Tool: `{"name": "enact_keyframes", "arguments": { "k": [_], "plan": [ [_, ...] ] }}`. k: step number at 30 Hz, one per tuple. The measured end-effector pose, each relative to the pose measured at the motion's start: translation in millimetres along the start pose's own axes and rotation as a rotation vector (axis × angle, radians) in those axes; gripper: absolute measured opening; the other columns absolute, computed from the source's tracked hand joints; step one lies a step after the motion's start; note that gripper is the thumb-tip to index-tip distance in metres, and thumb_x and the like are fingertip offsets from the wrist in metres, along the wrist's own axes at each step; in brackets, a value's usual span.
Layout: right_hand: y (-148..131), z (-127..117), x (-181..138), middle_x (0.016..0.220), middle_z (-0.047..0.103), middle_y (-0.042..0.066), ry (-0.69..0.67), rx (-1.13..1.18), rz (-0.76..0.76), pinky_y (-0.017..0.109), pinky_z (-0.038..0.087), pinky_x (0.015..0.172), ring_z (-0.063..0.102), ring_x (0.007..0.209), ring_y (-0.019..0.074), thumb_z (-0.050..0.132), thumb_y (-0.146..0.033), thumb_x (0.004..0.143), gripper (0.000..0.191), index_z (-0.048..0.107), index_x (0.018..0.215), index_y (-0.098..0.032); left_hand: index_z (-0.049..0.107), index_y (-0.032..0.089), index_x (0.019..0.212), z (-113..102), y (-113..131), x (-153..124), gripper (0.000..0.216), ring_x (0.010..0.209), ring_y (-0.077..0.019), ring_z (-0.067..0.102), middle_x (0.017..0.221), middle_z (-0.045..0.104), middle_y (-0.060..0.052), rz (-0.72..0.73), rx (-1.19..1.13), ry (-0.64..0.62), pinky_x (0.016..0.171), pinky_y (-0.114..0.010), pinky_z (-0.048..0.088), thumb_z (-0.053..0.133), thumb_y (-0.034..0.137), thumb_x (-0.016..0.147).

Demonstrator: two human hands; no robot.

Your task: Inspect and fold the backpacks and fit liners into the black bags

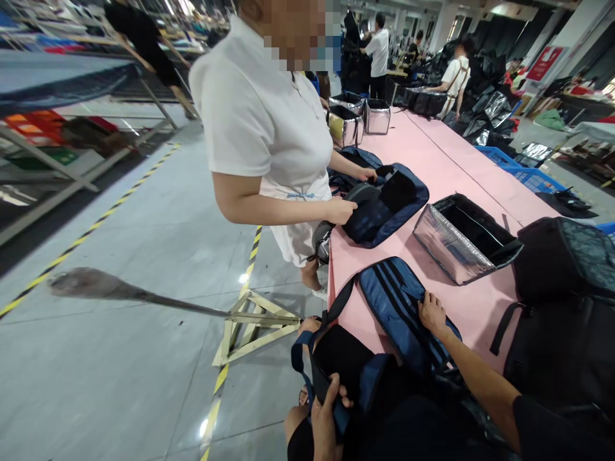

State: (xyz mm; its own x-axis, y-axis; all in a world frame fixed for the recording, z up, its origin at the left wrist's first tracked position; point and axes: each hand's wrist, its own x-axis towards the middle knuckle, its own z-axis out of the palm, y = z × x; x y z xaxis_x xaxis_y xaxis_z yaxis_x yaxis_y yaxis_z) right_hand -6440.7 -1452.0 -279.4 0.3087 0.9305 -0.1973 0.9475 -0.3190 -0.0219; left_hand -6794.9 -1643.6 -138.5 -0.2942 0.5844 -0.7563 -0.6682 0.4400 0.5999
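Note:
A navy blue bag (391, 291) with black stripes lies partly on the pink table's near edge and partly over my lap, opened out so that its black inside shows. My left hand (329, 406) is closed around the dark edge of the bag, beside a hanging navy strap (298, 355). On the striped panel rests my right hand (435, 314), its bent fingers gripping the panel's right edge. A silver-sided insulated box (456, 246) with a black lining stands open just beyond my right hand.
Across the corner, a person in white (259, 121) handles another blue bag (398, 198) on the pink table (451, 153). Black bags (552, 346) are piled at my right. A wooden triangular stand (257, 323) with a long pole is on the floor. Blue crates (533, 178) line the far side.

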Motion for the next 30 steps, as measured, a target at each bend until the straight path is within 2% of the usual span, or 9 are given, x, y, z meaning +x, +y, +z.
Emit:
{"name": "enact_keyframes", "arguments": {
  "k": [7, 12, 16, 21, 28, 30],
  "plan": [
    [0, 2, 0, 0.164, 0.056, 0.03, 0.003, -0.011, -0.007, 0.057, 0.057, 0.113, 0.057, 0.145, 0.0399, 0.031, -0.036, 0.114, 0.065, 0.045, 0.17, -0.003, 0.078, 0.017, 0.098, 0, 1, -1, 0.065, 0.053, -0.0121, 0.06, 0.065, 0.07, 0.002, 0.012, -0.006, -0.009, 0.054, -0.024, 0.053, 0.11, 0.054, 0.056],
    [-1, 2, 0, 0.162, 0.057, 0.028, 0.005, -0.044, 0.004, 0.052, 0.056, 0.113, 0.059, 0.145, 0.0377, 0.035, -0.036, 0.116, 0.061, 0.048, 0.168, -0.009, 0.078, 0.017, 0.096, 1, 2, 1, 0.063, 0.051, -0.0127, 0.06, 0.064, 0.07, 0.001, 0.007, -0.005, 0.006, 0.051, -0.024, 0.052, 0.11, 0.051, 0.054],
    [-3, 2, 0, 0.16, 0.058, 0.028, 0.019, -0.058, 0.009, 0.05, 0.056, 0.112, 0.06, 0.144, 0.0373, 0.036, -0.035, 0.117, 0.059, 0.05, 0.168, -0.009, 0.077, 0.016, 0.098, -1, 0, 2, 0.062, 0.052, -0.0128, 0.06, 0.065, 0.07, 0.001, 0.008, -0.02, -0.015, 0.052, -0.024, 0.052, 0.11, 0.05, 0.058],
    [-5, 1, -1, 0.16, 0.058, 0.029, 0.012, -0.066, 0.015, 0.051, 0.057, 0.111, 0.061, 0.143, 0.0376, 0.035, -0.035, 0.117, 0.061, 0.048, 0.168, -0.007, 0.077, 0.015, 0.098, -4, -1, 7, 0.067, 0.051, -0.0137, 0.06, 0.064, 0.07, 0.001, 0.004, -0.008, -0.006, 0.052, -0.025, 0.054, 0.111, 0.051, 0.051],
    [-7, 0, -5, 0.158, 0.059, 0.03, 0.031, -0.083, -0.001, 0.052, 0.059, 0.107, 0.062, 0.139, 0.0384, 0.029, -0.035, 0.117, 0.063, 0.048, 0.167, -0.002, 0.078, 0.015, 0.095, -6, -6, 10, 0.066, 0.049, -0.0137, 0.059, 0.063, 0.069, 0.001, 0.039, -0.01, 0.0, 0.05, -0.025, 0.052, 0.11, 0.055, 0.053],
    [-7, 4, -5, 0.158, 0.059, 0.029, 0.033, -0.081, 0.002, 0.053, 0.059, 0.108, 0.062, 0.141, 0.0388, 0.028, -0.036, 0.117, 0.063, 0.048, 0.167, -0.002, 0.079, 0.015, 0.093, -8, -11, 15, 0.066, 0.047, -0.0147, 0.059, 0.061, 0.068, 0.001, 0.065, -0.006, 0.039, 0.048, -0.026, 0.052, 0.109, 0.057, 0.053]
  ]
}}
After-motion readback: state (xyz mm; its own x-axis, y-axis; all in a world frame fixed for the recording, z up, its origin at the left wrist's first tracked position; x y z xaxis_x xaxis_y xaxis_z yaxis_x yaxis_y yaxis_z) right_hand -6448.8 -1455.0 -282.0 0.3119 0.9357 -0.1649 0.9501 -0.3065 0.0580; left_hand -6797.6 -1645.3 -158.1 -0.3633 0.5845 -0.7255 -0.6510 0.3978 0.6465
